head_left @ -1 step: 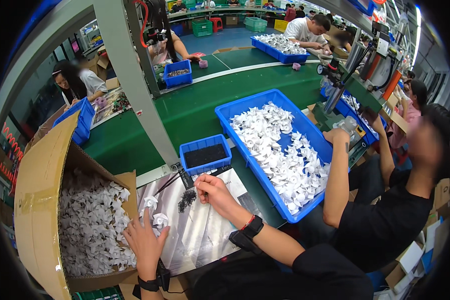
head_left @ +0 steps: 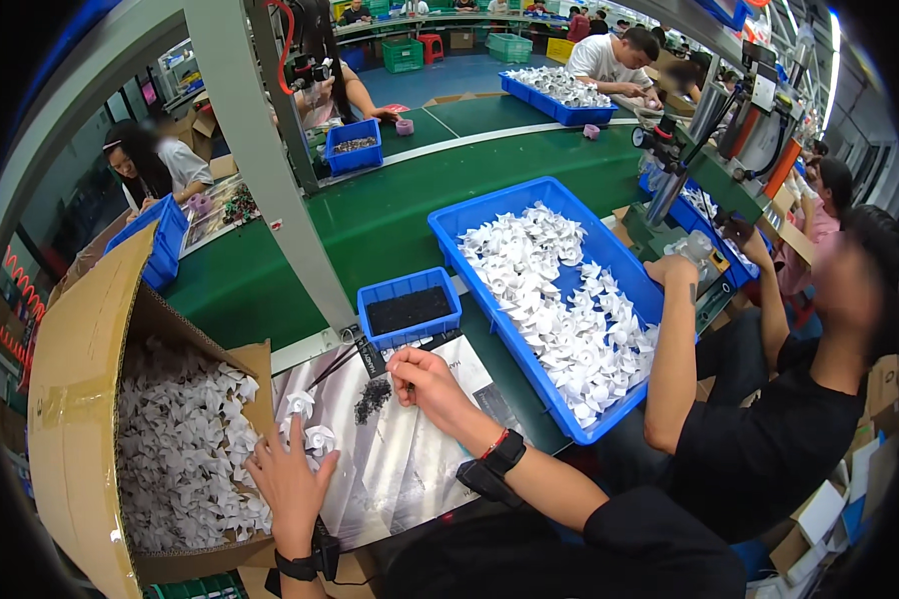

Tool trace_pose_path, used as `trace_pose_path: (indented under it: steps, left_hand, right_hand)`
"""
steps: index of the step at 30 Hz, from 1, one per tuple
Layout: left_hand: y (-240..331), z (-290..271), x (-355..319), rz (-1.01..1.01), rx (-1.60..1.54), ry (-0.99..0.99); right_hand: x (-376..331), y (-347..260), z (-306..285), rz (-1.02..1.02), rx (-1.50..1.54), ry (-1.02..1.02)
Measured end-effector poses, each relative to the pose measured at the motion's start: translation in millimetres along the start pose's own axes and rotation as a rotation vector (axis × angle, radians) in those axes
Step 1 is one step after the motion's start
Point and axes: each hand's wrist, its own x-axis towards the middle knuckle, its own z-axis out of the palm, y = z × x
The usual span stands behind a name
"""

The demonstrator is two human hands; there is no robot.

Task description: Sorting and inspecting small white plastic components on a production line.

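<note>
My left hand (head_left: pixel 292 486) has its fingers spread, resting at the mat's left side by the cardboard box. Just past its fingertips, a white star-shaped plastic part (head_left: pixel 301 402) and a second one (head_left: pixel 319 439) lie on the grey-white printed mat (head_left: pixel 410 479). My right hand (head_left: pixel 428 387) is curled with thumb and fingertips pinched together; whatever sits between them is too small to make out. Beside its fingers lies a loose pile of tiny black pieces (head_left: pixel 374 398). Black tweezers (head_left: pixel 332 367) rest on the mat behind the white parts.
The open cardboard box (head_left: pixel 75 399) at left holds many white parts. A small blue bin (head_left: pixel 410 333) contains black pieces. Right of it stands a large blue tray (head_left: pixel 449 232) of white parts. A metal post (head_left: pixel 260 160) rises beyond the mat. A co-worker (head_left: pixel 759 439) sits close on the right.
</note>
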Motion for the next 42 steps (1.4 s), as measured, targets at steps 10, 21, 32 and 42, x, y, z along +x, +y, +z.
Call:
trace_pose_path:
  steps: [10,21,32,42]
  left_hand:
    - [7,3,6,0.144,-0.071,-0.108]
    - [2,6,7,0.009,-0.368,0.012]
    - [2,9,8,0.041,-0.349,0.062]
    - [7,-13,19,-0.180,-0.881,0.193]
  right_hand:
    - [2,4,-1,-0.011,-0.024,-0.021]
    - [1,5,-2,-0.022,-0.047,0.013]
    - [3,3,-2,-0.033,-0.043,-0.002]
    - [1,4,-4,-0.070,-0.078,0.000]
